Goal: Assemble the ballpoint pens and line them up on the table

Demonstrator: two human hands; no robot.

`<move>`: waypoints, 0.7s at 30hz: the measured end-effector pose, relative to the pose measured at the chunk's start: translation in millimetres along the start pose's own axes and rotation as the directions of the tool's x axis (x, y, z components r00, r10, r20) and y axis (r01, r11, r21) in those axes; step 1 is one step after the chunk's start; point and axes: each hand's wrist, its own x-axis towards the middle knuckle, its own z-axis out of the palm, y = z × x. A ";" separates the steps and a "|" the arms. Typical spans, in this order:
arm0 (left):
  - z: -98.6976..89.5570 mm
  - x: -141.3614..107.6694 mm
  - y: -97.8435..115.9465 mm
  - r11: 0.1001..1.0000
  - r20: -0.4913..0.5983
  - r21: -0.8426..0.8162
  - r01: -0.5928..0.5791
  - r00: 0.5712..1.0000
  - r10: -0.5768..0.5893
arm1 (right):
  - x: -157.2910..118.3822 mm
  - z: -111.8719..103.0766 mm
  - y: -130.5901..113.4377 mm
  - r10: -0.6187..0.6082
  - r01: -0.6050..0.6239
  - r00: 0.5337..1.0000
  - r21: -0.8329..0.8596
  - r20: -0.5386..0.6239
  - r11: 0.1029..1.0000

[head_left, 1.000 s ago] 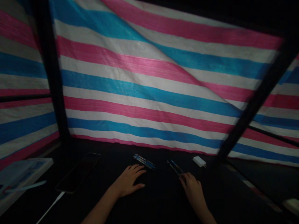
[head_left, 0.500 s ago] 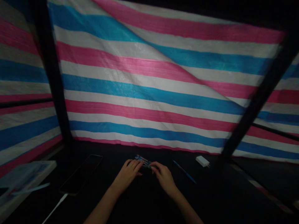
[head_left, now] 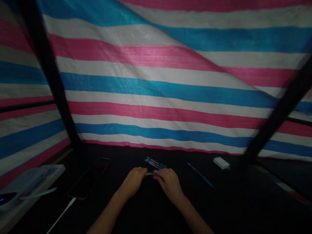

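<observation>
Both of my hands meet over the dark table, fingers curled around a slim, shiny pen; only its short middle part shows between them. My left hand closes on one end and my right hand on the other. Just beyond the fingers lie several blue and clear pens side by side, partly covered by the right hand. A single blue pen rests apart to the right, slanting toward me.
A phone with a white cable lies on the left, beside a pale box-like stack at the edge. A white charger plug is at the back right. Striped sheeting and dark posts enclose the table.
My hands have come slightly nearer, off the group of pens, and now hold one pen between them. The camera view has tilted and shifted a little.
</observation>
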 end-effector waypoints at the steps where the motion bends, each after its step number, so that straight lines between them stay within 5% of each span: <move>1: -1.6 -0.2 -0.2 1.000 -0.006 -0.003 -0.001 1.000 0.001 | -0.2 -1.9 -1.5 0.006 -0.006 1.000 0.013 -0.003 1.000; 6: -9.5 -1.4 0.0 0.999 -0.028 0.032 -0.036 0.999 0.037 | 1.6 -7.6 -0.2 0.112 -0.136 0.986 0.200 0.127 0.970; 10: -10.7 -1.3 0.3 0.998 -0.014 0.045 -0.033 0.999 0.033 | 2.0 -3.9 3.1 0.104 -0.108 0.994 0.262 0.030 0.959; 14: -10.5 -1.4 1.2 0.997 0.008 0.056 -0.053 0.999 0.053 | 1.5 0.4 3.5 0.119 -0.188 0.971 0.360 0.206 0.914; 19: -10.4 -2.4 2.6 0.993 -0.020 0.085 -0.078 0.997 0.080 | 3.5 2.7 7.4 0.078 -0.092 0.996 0.382 0.052 0.920; 21: -10.1 -2.6 2.8 0.990 -0.027 0.096 -0.100 0.994 0.103 | 4.9 4.7 10.7 0.095 -0.151 0.985 0.456 0.144 0.877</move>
